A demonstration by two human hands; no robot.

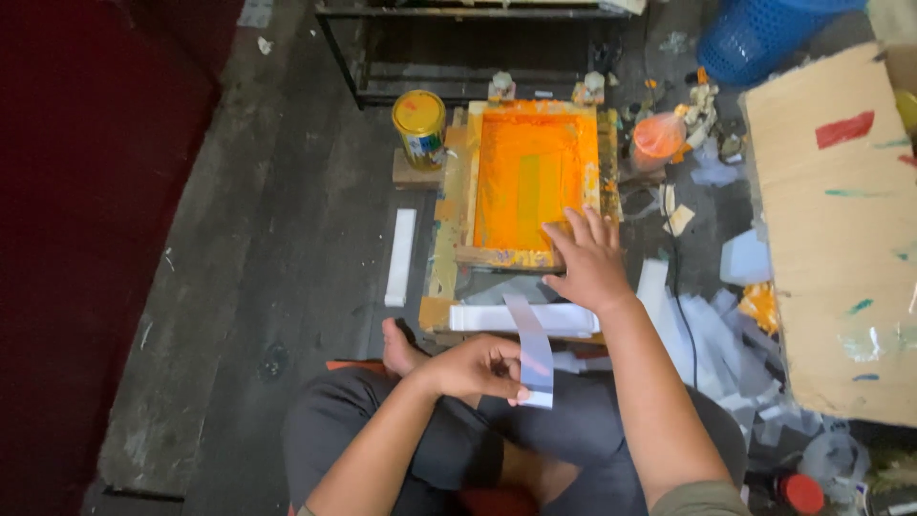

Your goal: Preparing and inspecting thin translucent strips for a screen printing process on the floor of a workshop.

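Left hand: grip closed on a pale strip, pinched at its lower end; the strip is thin, glossy, slightly curved, held upright above the lap. Right hand: grip open, fingers spread flat and pressed on the near right corner of the wooden frame; nothing is grasped. Frame: rectangular, paint-stained wood, orange mesh screen inside, wet-looking and smooth; laid on the floor before the crossed legs. White slab: long, flat, set just below the frame. Yellow can: cylindrical, metal, at the frame's far left corner. Orange tub: beside the frame at right. Cardboard sheet: matt, smeared with paint, further right. Judgement: the frame is best held steady by even downward pressure; the strip is best kept by its edge, so its face stays unsmudged.
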